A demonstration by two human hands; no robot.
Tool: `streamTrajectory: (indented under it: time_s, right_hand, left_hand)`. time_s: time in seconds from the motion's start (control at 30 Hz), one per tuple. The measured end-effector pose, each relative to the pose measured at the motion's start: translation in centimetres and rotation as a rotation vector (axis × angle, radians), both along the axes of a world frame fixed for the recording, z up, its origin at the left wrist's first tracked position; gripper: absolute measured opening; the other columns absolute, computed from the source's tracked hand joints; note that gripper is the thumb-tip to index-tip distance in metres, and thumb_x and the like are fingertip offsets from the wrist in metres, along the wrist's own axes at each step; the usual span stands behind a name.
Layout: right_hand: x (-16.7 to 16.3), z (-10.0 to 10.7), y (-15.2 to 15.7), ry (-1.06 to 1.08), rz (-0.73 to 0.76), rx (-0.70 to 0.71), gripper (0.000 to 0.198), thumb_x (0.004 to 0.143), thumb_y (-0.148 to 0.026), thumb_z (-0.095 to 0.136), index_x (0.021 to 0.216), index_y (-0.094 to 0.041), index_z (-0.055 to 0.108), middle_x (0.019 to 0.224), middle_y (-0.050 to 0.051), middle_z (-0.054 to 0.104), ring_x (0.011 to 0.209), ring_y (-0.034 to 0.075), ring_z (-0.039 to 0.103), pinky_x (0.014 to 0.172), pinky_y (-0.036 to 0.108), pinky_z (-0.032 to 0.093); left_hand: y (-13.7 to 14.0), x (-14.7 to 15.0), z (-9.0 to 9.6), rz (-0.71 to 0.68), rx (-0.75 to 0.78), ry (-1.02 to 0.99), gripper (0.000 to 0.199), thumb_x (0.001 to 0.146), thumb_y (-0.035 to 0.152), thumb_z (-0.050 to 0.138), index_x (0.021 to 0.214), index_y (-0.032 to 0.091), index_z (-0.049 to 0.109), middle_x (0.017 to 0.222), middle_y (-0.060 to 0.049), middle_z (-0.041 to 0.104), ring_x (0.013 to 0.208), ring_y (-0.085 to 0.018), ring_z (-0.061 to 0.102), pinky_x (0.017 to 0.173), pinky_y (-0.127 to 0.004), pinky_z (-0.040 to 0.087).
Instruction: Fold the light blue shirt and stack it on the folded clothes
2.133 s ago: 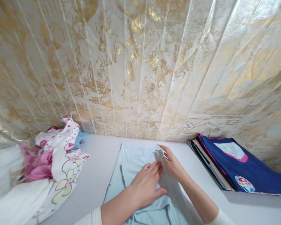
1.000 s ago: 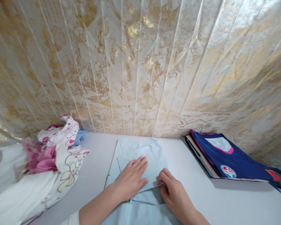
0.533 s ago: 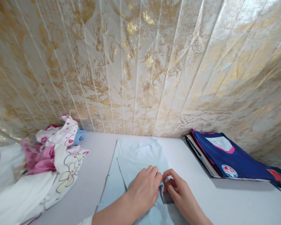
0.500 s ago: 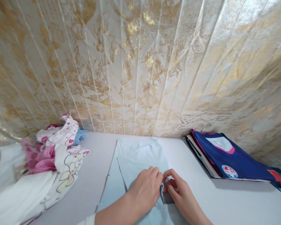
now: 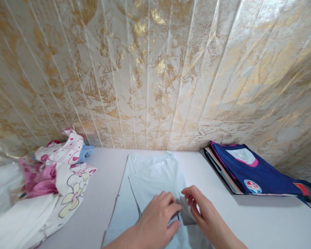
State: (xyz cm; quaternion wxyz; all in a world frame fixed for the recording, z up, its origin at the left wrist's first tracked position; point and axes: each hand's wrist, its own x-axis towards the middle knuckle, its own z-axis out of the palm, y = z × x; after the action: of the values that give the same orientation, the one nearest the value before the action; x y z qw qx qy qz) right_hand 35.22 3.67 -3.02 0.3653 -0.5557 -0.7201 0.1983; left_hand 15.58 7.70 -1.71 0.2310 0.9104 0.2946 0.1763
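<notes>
A pale blue garment [image 5: 150,180], probably a shirt, lies partly folded on the white table in front of me. Its left side is turned over in a long strip, with a dark crease line showing. My left hand [image 5: 158,214] rests on the lower middle of the cloth, thumb apart from the fingers. At the garment's right edge is my right hand [image 5: 202,211], its fingers bent and spaced apart, with no cloth visibly pinched in them. Between the two hands the fabric shows a greyish, bunched fold, partly covered by the left fingers.
Crumpled clothes, with pink cloth [image 5: 43,183] and a white flower-print piece [image 5: 72,200], are heaped at the left. To the right sits a stack of folded clothes [image 5: 248,169], navy on top. A gold-patterned curtain [image 5: 145,76] hangs behind the white table [image 5: 269,224].
My left thumb has come out to the side, away from the fingers. My right fingers have parted from the left hand and the bunched fold. The view has shifted slightly.
</notes>
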Motion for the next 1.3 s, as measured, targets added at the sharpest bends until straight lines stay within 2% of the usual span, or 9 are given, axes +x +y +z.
streamTrajectory:
  time_s: [0.23, 0.4, 0.5, 0.67, 0.77, 0.87, 1.0, 1.13, 1.3]
  right_hand:
    - [-0.5, 0.7, -0.1, -0.021, 0.088, -0.054, 0.035, 0.079, -0.008, 0.038, 0.105, -0.025, 0.055, 0.095, 0.003, 0.066, 0.088, 0.017, 0.065, 0.078, 0.028, 0.052]
    - [-1.5, 1.4, 1.1, -0.044, 0.061, 0.045, 0.037, 0.089, -0.013, 0.034, 0.118, -0.026, 0.053, 0.116, 0.007, 0.065, 0.107, 0.018, 0.064, 0.091, 0.032, 0.051]
    - [-2.6, 0.8, 3.3, -0.111, 0.109, 0.051, 0.044, 0.089, -0.011, 0.031, 0.126, -0.024, 0.051, 0.132, 0.009, 0.059, 0.121, 0.019, 0.057, 0.101, 0.036, 0.047]
    - [-3.0, -1.6, 7.2, -0.472, 0.094, -0.011, 0.048, 0.095, -0.025, 0.041, 0.142, -0.014, 0.045, 0.152, 0.014, 0.038, 0.141, 0.026, 0.033, 0.114, 0.048, 0.032]
    - [-2.9, -2.1, 7.7, -0.645, 0.068, -0.029, 0.057, 0.095, -0.031, 0.046, 0.148, -0.013, 0.037, 0.157, 0.013, 0.024, 0.145, 0.026, 0.023, 0.116, 0.048, 0.027]
    - [-3.2, -1.7, 7.3, -0.725, 0.051, -0.051, 0.059, 0.097, -0.038, 0.043, 0.15, -0.014, 0.033, 0.158, 0.01, 0.018, 0.146, 0.026, 0.018, 0.117, 0.045, 0.026]
    - [-3.5, -0.9, 7.0, -0.733, 0.031, -0.1, 0.064, 0.098, -0.049, 0.04, 0.151, -0.017, 0.029, 0.158, 0.008, 0.018, 0.147, 0.026, 0.016, 0.117, 0.046, 0.024]
    - [-3.7, -0.5, 7.0, -0.728, 0.024, -0.132, 0.064, 0.097, -0.051, 0.04, 0.151, -0.018, 0.029, 0.158, 0.008, 0.018, 0.147, 0.026, 0.016, 0.117, 0.046, 0.023]
    - [-3.7, -0.3, 7.0, -0.719, 0.023, -0.14, 0.064, 0.097, -0.05, 0.042, 0.151, -0.017, 0.03, 0.158, 0.008, 0.019, 0.147, 0.026, 0.017, 0.117, 0.046, 0.022]
  left_hand:
    - [-1.4, 0.3, -0.3, -0.063, 0.073, 0.223, 0.053, 0.088, 0.048, 0.064, 0.128, 0.016, 0.055, 0.131, -0.011, 0.055, 0.115, -0.031, 0.049, 0.095, -0.045, 0.043]
    - [-1.5, 0.9, -1.3, -0.056, 0.16, 0.277, 0.067, 0.087, 0.056, 0.062, 0.136, 0.012, 0.05, 0.134, -0.016, 0.053, 0.113, -0.033, 0.051, 0.093, -0.045, 0.044]
    - [-1.6, 1.2, -2.1, -0.051, 0.196, 0.298, 0.058, 0.086, 0.056, 0.063, 0.124, 0.013, 0.059, 0.124, -0.015, 0.059, 0.105, -0.032, 0.055, 0.086, -0.041, 0.048]
    - [-1.4, 0.6, -1.4, -0.084, 0.26, 0.292, 0.027, 0.096, 0.022, 0.049, 0.12, 0.015, 0.06, 0.111, -0.009, 0.065, 0.098, -0.024, 0.06, 0.077, -0.032, 0.049]
    - [0.1, -0.7, 0.5, -0.124, 0.165, 0.175, 0.017, 0.095, 0.024, 0.052, 0.108, 0.02, 0.063, 0.109, -0.003, 0.067, 0.098, -0.021, 0.061, 0.085, -0.029, 0.048]
    - [2.7, -2.2, 1.2, 0.057, 0.134, 0.116, 0.033, 0.096, 0.022, 0.047, 0.128, 0.019, 0.053, 0.132, -0.007, 0.058, 0.118, -0.022, 0.055, 0.099, -0.034, 0.042]
    - [6.2, -4.1, -0.9, 0.064, 0.21, 0.237, 0.06, 0.098, 0.042, 0.046, 0.149, 0.015, 0.029, 0.156, -0.012, 0.028, 0.144, -0.026, 0.026, 0.114, -0.045, 0.025]
    - [7.9, -5.5, -2.7, 0.134, 0.275, 0.304, 0.059, 0.101, 0.047, 0.035, 0.15, 0.015, 0.028, 0.157, -0.011, 0.024, 0.145, -0.023, 0.022, 0.115, -0.043, 0.023]
    - [8.5, -6.9, -2.9, 0.246, 0.361, 0.354, 0.057, 0.101, 0.044, 0.037, 0.149, 0.012, 0.032, 0.156, -0.013, 0.025, 0.144, -0.025, 0.026, 0.115, -0.044, 0.025]
